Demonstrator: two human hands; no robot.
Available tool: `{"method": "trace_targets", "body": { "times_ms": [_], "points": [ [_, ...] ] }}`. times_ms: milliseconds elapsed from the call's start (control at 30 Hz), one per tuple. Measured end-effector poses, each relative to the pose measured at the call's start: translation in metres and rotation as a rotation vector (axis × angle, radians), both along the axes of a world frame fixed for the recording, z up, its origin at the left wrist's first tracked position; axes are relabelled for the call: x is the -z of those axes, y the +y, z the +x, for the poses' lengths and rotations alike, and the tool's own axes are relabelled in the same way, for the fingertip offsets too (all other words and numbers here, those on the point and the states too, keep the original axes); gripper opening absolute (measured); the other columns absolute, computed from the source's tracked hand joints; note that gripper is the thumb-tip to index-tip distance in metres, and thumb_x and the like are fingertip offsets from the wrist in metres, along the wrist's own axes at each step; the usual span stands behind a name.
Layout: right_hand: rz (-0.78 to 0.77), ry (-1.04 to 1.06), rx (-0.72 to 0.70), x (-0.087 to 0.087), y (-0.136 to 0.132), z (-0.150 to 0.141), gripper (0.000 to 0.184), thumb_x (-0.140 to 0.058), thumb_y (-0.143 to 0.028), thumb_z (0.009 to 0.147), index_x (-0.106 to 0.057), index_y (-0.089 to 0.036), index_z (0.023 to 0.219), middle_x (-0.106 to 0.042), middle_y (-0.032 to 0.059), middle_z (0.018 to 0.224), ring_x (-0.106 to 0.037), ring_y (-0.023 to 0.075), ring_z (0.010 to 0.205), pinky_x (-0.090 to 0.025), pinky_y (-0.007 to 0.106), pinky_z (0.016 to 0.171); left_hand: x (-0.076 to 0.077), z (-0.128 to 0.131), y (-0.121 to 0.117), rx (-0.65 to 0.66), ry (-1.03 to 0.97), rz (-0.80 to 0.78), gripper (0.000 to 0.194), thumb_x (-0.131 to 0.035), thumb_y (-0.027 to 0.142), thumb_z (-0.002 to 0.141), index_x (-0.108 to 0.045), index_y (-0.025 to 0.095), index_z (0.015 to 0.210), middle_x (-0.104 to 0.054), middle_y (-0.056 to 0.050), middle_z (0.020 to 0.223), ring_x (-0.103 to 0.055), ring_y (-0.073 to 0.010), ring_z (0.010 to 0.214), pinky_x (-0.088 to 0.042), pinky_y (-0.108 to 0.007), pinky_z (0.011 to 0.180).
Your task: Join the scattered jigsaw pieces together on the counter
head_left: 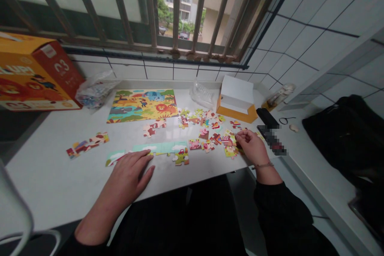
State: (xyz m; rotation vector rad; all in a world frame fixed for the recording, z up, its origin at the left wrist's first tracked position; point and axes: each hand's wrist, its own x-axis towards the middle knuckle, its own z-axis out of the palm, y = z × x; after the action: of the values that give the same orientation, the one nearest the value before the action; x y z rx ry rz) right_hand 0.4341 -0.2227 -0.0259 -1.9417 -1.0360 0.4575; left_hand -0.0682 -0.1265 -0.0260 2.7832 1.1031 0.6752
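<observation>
My left hand [132, 170] lies with its fingers stretched over a joined strip of jigsaw puzzle [162, 148], pale blue with clouds. A green piece with a red car [181, 157] is attached at the strip's right end. At the right, my right hand [252, 144] has thumb and fingers pinched together at the edge of a spread of loose puzzle pieces [216, 138]. Whatever sits between those fingertips is too small to make out. Other joined pieces lie apart: a strip [88, 145] at the left and a brown-and-white cluster [154, 127] above my left hand.
A printed animal picture [142, 105] lies at the back. Around it stand an orange box [30, 74], a plastic bag [96, 90], a clear plastic wrapper [201, 94] and an open white-and-yellow box [236, 98]. A black case [267, 118] and a dark bag [342, 136] are at the right.
</observation>
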Motion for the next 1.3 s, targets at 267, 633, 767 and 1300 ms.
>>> {"method": "trace_targets", "body": {
  "times_ms": [267,633,767,1300],
  "points": [
    [-0.147,-0.486,0.219,-0.013,-0.018,0.019,0.027,-0.062,-0.044,0.094,-0.079,-0.024,0.103,-0.084,0.0133,0.106,-0.076,0.0313,0.101,-0.056,0.043,0.093,0.006,-0.002,0.002,-0.003,-0.012,0.009,0.037,-0.057,0.047,0.107,-0.077,0.023,0.126,-0.078,-0.015,0.139,-0.075,-0.0376,0.122,-0.056,-0.061,0.109],
    [0.158,-0.581,0.549,-0.026,-0.049,0.045,0.049,-0.046,-0.044,0.105,-0.069,-0.014,0.137,-0.075,0.0183,0.122,-0.068,0.0283,0.09,-0.054,0.043,0.09,0.009,-0.005,0.006,0.008,0.005,0.014,0.034,-0.058,0.046,0.107,-0.076,0.023,0.125,-0.078,-0.015,0.139,-0.075,-0.0374,0.122,-0.057,-0.059,0.107],
    [-0.048,-0.664,0.379,-0.013,-0.037,0.053,0.05,-0.053,-0.048,0.1,-0.077,-0.012,0.125,-0.077,0.0214,0.116,-0.068,0.0335,0.104,-0.052,0.047,0.101,0.01,-0.005,0.007,0.016,0.0,0.025,0.035,-0.057,0.046,0.107,-0.076,0.022,0.125,-0.078,-0.015,0.138,-0.075,-0.038,0.12,-0.057,-0.059,0.106],
    [-0.39,-0.661,0.212,0.009,0.024,0.079,0.042,-0.08,-0.057,0.079,-0.082,-0.018,0.095,-0.078,0.0192,0.096,-0.073,0.0355,0.094,-0.056,0.045,0.086,0.001,-0.002,-0.001,0.017,-0.03,0.018,0.031,-0.056,0.042,0.109,-0.08,0.023,0.116,-0.081,-0.013,0.136,-0.078,-0.0347,0.117,-0.058,-0.058,0.103]
  ]
}}
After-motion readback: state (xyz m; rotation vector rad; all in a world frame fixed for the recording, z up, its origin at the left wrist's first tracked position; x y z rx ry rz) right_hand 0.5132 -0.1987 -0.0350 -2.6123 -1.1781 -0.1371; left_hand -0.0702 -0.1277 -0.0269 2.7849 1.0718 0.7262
